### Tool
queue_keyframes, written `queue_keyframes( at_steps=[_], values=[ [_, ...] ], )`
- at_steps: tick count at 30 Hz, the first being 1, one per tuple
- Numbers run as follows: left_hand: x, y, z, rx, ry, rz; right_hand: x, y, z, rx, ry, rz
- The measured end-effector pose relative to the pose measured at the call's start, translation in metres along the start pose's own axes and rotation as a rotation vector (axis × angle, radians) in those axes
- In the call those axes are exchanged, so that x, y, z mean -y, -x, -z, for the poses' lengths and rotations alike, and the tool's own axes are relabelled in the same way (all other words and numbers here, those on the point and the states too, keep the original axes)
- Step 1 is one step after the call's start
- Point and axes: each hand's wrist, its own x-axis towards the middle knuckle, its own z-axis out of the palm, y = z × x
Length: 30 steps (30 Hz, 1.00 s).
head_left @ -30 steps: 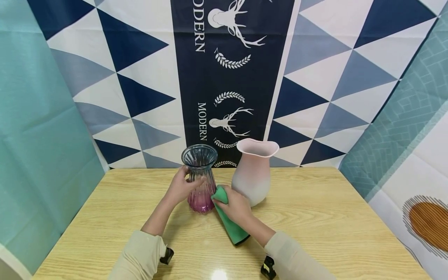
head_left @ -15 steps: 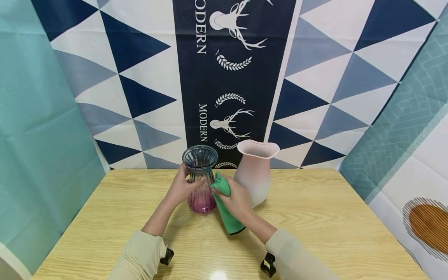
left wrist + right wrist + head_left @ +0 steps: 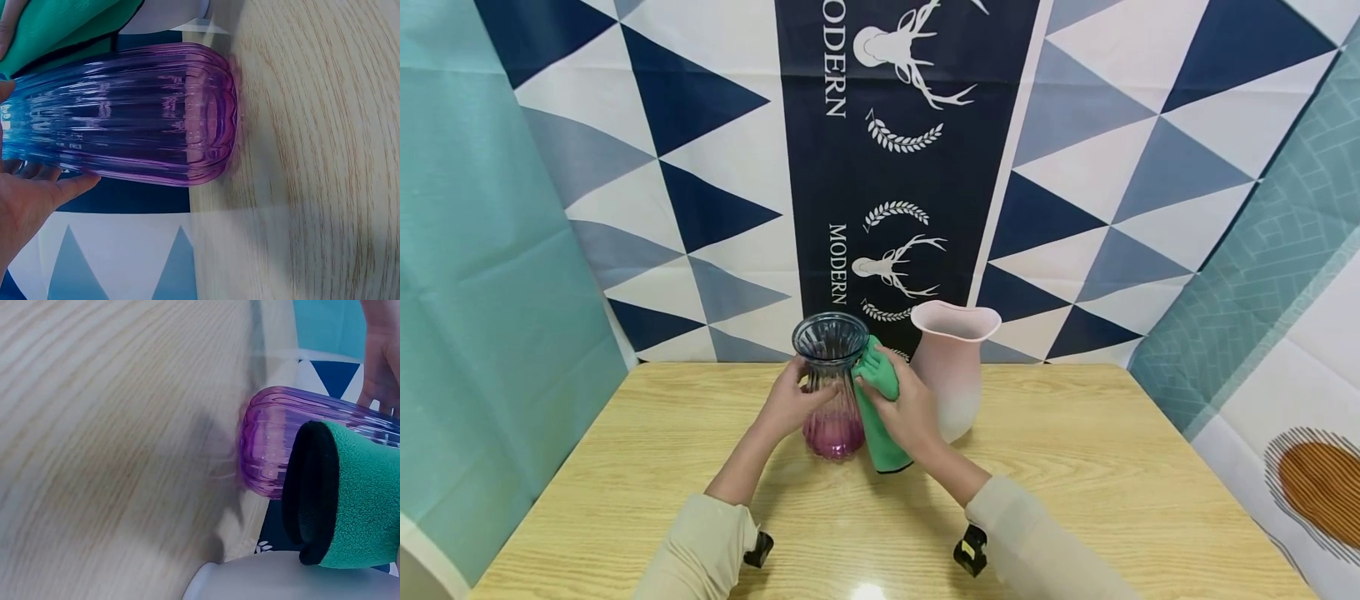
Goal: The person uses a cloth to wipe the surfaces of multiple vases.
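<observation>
A ribbed glass vase (image 3: 833, 429), blue at its flared rim and pink-purple at the base, stands upright on the wooden table. My left hand (image 3: 790, 398) grips it around the middle from the left side. A green cloth (image 3: 880, 429) with a black edge is bunched in my right hand (image 3: 912, 410), which holds it against the vase's right side just below the rim. In the right wrist view the folded cloth (image 3: 365, 500) hangs in front of the purple vase base (image 3: 269, 440). The left wrist view shows the fingers (image 3: 75, 187) spread along the glass.
Close behind my right hand stands a pink-and-white vase (image 3: 958, 375) with a wavy rim, partly covered by the hand. The table (image 3: 662, 450) ends at a patterned wall cloth (image 3: 722, 208). A teal cloth (image 3: 497, 292) hangs at the left.
My right hand has moved up along the glass vase with the green cloth, from its lower side to near the rim. The left hand keeps its grip in the same place.
</observation>
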Motion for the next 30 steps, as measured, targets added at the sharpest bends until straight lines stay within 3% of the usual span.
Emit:
queue_keyframes(
  at_steps=[6, 14, 26, 30],
  values=[
    [-0.0022, 0.0001, 0.0002, 0.002, -0.023, 0.004, 0.0029, -0.0033, 0.0001, -0.022, 0.004, 0.017],
    [-0.0019, 0.0032, 0.003, 0.014, -0.02, 0.033, 0.0057, -0.0023, -0.0026, 0.041, 0.023, -0.028],
    [-0.0059, 0.0016, 0.0021, 0.035, -0.022, 0.014, -0.0009, 0.0027, -0.0045, 0.082, 0.025, -0.04],
    [-0.0002, -0.0011, 0.0011, 0.028, -0.023, 0.002, -0.0033, 0.0048, -0.0054, 0.095, 0.041, -0.041]
  ],
)
